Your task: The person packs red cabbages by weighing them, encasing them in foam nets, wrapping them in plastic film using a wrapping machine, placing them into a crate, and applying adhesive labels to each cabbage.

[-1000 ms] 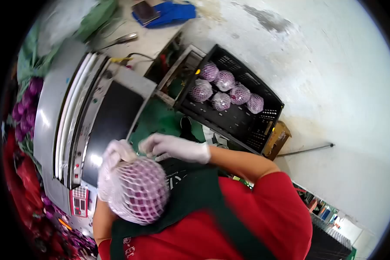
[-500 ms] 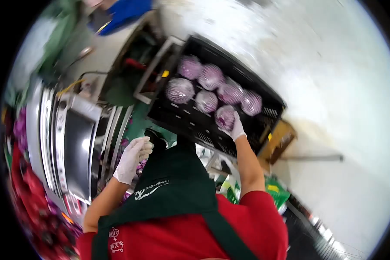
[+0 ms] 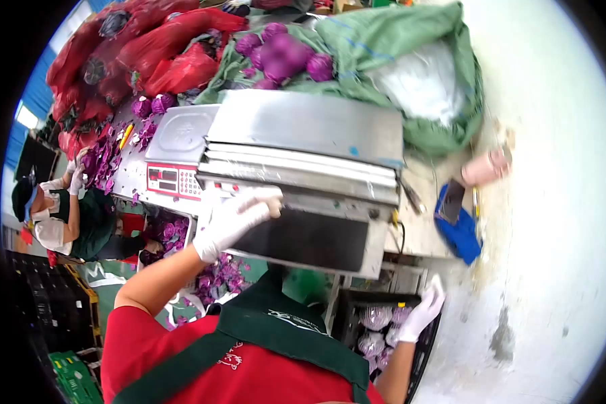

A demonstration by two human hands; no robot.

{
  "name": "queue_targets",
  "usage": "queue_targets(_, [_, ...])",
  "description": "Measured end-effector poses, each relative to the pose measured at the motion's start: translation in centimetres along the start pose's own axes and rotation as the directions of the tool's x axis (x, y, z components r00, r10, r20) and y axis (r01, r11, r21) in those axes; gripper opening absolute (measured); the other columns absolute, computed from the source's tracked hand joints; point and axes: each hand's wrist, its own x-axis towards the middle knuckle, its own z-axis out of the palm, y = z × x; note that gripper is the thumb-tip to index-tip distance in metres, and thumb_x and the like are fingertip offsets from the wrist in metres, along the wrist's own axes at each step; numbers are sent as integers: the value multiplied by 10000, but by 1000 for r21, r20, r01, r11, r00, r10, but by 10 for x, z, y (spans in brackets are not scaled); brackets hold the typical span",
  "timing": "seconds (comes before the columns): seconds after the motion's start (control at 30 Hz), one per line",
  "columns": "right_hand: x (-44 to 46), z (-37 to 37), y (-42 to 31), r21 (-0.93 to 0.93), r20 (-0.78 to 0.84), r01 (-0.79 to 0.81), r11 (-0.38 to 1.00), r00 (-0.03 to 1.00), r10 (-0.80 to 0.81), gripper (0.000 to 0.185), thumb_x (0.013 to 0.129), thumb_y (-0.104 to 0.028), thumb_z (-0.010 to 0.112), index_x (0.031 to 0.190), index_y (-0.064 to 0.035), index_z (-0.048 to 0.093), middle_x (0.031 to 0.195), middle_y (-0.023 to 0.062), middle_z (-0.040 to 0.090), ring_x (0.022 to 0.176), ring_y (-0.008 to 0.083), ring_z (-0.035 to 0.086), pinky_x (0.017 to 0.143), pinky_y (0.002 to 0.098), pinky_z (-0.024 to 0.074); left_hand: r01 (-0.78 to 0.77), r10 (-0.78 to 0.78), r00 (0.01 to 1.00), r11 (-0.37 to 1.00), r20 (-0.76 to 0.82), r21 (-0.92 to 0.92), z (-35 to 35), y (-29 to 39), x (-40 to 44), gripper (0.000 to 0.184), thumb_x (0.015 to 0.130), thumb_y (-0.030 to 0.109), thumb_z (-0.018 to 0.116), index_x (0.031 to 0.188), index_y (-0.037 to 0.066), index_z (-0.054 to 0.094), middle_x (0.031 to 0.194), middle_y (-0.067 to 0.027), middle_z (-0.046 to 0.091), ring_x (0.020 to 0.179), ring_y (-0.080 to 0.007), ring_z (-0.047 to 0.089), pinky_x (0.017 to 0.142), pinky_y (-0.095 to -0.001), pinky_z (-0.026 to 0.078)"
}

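Note:
White gloves cover both of my hands. My left hand (image 3: 239, 221) hovers over the wrapping machine (image 3: 303, 182), near its film rollers and dark plate, with fingers extended and nothing held. To the lower right, my right hand (image 3: 424, 310) is over the edge of the black crate (image 3: 432, 343), fingers stretched out and empty. Inside that crate lie several purple cabbages in white net or film (image 3: 376, 318), partly hidden by my right arm. A scale with a red panel (image 3: 175, 180) stands left of the machine.
Unwrapped purple cabbages (image 3: 320, 66) rest on green sacking behind the machine. Red net bags (image 3: 175, 34) fill the back left. A co-worker (image 3: 64, 215) handles a cabbage at the far left. A blue cloth (image 3: 461, 236) and a pink cylinder (image 3: 486, 167) are at right.
My right hand has let go of the wrapped cabbage in the crate. The view has swung left to the machine and table, and my left hand is now above the machine.

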Motion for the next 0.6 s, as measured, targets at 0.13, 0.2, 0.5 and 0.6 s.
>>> queue_targets(0.13, [76, 166, -153, 181, 507, 220, 959, 815, -283, 240, 943, -79, 462, 1130, 1, 589, 1172, 81, 593, 1073, 165, 564, 945, 300, 447, -237, 206, 937, 968, -283, -80, -135, 49, 109, 467, 938, 290, 585, 1313, 28, 490, 1131, -76, 612, 1052, -145, 574, 925, -294, 448])
queue_targets(0.2, [99, 263, -200, 256, 740, -108, 961, 661, -122, 261, 945, -119, 495, 1177, -35, 577, 1213, 62, 584, 1107, 159, 563, 942, 302, 448, -186, 152, 929, 980, -339, -68, -193, 52, 176, 554, 912, 314, 619, 1351, 25, 443, 1145, -80, 596, 1047, -156, 564, 918, -302, 443])
queue_targets(0.5, [172, 603, -203, -253, 839, -168, 953, 452, 302, 293, 925, -237, 510, 1182, -116, 580, 1137, 76, 584, 1094, 212, 541, 930, 399, 431, 313, 17, 878, 736, -478, 601, -242, 9, 429, 1155, 593, 693, 731, 1476, 123, 252, 1423, -289, 348, 1299, -441, 386, 1041, -441, 382])
queue_targets(0.6, [172, 627, -221, -53, 864, -85, 995, 496, 88, 202, 914, -126, 515, 1040, -74, 664, 863, -40, 602, 697, 51, 484, 631, 220, 419, 485, -155, 831, 671, -534, 560, -226, 5, 470, 1181, 554, 694, 757, 1480, 190, 225, 1428, -267, 335, 1304, -458, 367, 1025, -473, 394])
